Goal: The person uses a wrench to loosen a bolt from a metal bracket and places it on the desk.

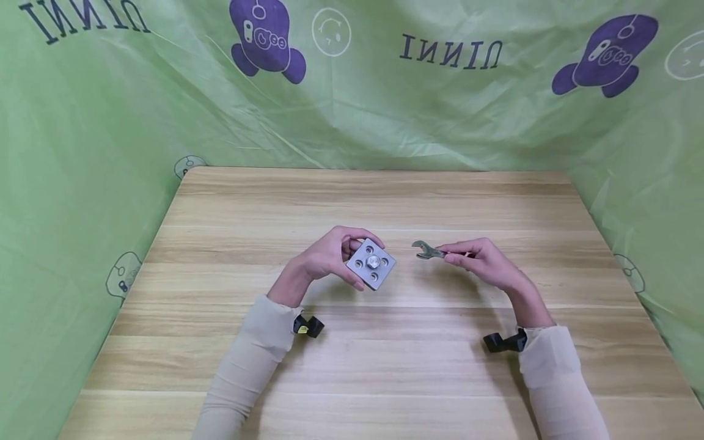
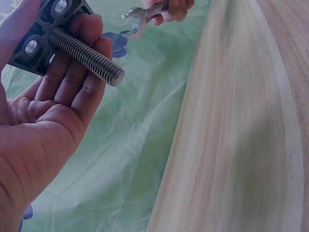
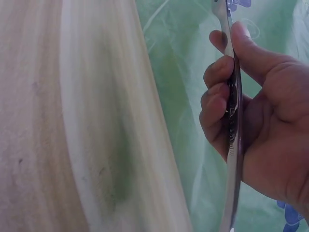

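My left hand (image 1: pixel 328 256) grips a square grey plate (image 1: pixel 361 271) by its edges, tilted above the table. Several holes ring a hex bolt head (image 1: pixel 373 261) at its centre. From the plate's back, the bolt's threaded shank (image 2: pixel 89 57) sticks out past my curled fingers in the left wrist view. To the right, my right hand (image 1: pixel 484 261) holds an open-end wrench (image 1: pixel 426 250) by its handle, the jaw pointing left at the plate. A gap separates the wrench from the bolt head. In the right wrist view the wrench handle (image 3: pixel 233 121) runs between fingers and palm.
Beneath both hands lies a wood-grain table (image 1: pixel 385 379). A green printed cloth (image 1: pixel 352 116) hangs behind it and along both sides. Black camera mounts (image 1: pixel 315 327) sit at the wrists, beside the light sleeves.
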{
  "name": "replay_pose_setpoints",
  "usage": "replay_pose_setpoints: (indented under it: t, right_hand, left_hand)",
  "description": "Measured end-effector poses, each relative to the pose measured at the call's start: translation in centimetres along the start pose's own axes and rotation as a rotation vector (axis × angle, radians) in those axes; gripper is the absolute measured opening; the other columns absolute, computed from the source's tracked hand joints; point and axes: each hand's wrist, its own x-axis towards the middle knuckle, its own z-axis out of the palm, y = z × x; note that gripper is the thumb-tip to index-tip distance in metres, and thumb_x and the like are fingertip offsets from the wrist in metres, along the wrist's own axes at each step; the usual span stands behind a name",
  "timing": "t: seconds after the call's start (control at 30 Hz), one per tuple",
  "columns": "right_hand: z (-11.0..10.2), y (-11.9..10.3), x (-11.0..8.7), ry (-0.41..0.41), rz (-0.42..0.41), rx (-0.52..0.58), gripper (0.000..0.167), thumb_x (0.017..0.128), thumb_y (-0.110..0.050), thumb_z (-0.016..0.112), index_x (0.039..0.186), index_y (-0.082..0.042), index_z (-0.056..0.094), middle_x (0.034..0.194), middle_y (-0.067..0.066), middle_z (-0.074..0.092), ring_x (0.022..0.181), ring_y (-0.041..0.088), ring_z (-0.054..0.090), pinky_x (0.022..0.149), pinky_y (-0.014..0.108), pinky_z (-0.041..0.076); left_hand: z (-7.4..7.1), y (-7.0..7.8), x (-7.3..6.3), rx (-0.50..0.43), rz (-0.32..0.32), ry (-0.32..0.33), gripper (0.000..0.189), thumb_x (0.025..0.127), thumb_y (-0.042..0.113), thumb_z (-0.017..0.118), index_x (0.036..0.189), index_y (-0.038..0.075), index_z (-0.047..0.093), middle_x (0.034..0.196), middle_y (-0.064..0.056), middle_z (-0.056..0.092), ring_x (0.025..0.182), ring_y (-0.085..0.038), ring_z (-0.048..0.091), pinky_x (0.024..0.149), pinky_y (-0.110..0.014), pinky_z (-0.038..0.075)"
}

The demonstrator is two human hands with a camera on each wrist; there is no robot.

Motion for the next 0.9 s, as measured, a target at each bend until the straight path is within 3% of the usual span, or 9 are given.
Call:
replay_pose_setpoints:
  t: [0.13,0.2,0.27,0.5,0.9]
  right_hand:
    - [0.3,0.6,-0.1,0.078,0.006,-0.071,0.024,0.094,0.001,0.063,0.115,0.011,0.068,0.103,0.002,0.077,0.08,-0.006,0.061,0.067,0.013,0.051]
    - [0.5,0.9,0.0,0.129,0.027,-0.132,0.025,0.093,-0.001,0.064,0.115,0.008,0.069,0.1,0.018,0.076,0.071,0.0,0.056,0.059,0.017,0.047]
    - [0.7,1.3,0.0,0.185,0.047,-0.207,0.025,0.092,-0.002,0.066,0.116,0.007,0.07,0.095,0.025,0.073,0.066,0.003,0.05,0.055,0.019,0.043]
    - [1.1,2.6,0.0,0.318,0.137,-0.387,0.027,0.089,-0.004,0.071,0.115,0.002,0.072,0.091,0.017,0.067,0.074,0.005,0.049,0.063,0.019,0.042]
    - [0.9,4.3,-0.5,0.366,0.249,-0.421,0.035,0.094,-0.013,0.069,0.125,0.001,0.066,0.095,0.018,0.061,0.078,0.017,0.045,0.064,0.022,0.038]
  left_hand:
    - [-0.1,0.0,0.0,0.013,-0.004,0.022,0.078,0.053,-0.021,0.08,0.126,-0.014,0.053,0.091,0.005,0.076,0.083,-0.01,0.071,0.074,-0.023,0.059]
    - [-0.1,0.1,-0.1,0.01,-0.007,0.028,0.078,0.053,-0.021,0.08,0.126,-0.014,0.053,0.091,0.005,0.076,0.083,-0.01,0.071,0.074,-0.024,0.059]
    - [-0.1,0.1,-0.1,0.006,-0.008,0.031,0.078,0.054,-0.022,0.08,0.126,-0.014,0.053,0.091,0.005,0.076,0.083,-0.011,0.072,0.074,-0.024,0.059]
    - [-0.3,0.1,0.0,0.001,-0.01,0.036,0.078,0.054,-0.021,0.08,0.127,-0.015,0.052,0.09,0.006,0.076,0.083,-0.01,0.071,0.075,-0.024,0.059]
    - [-0.3,-0.1,0.2,-0.019,-0.022,0.035,0.079,0.054,-0.022,0.079,0.127,-0.015,0.051,0.09,0.006,0.077,0.083,-0.011,0.072,0.074,-0.025,0.06]
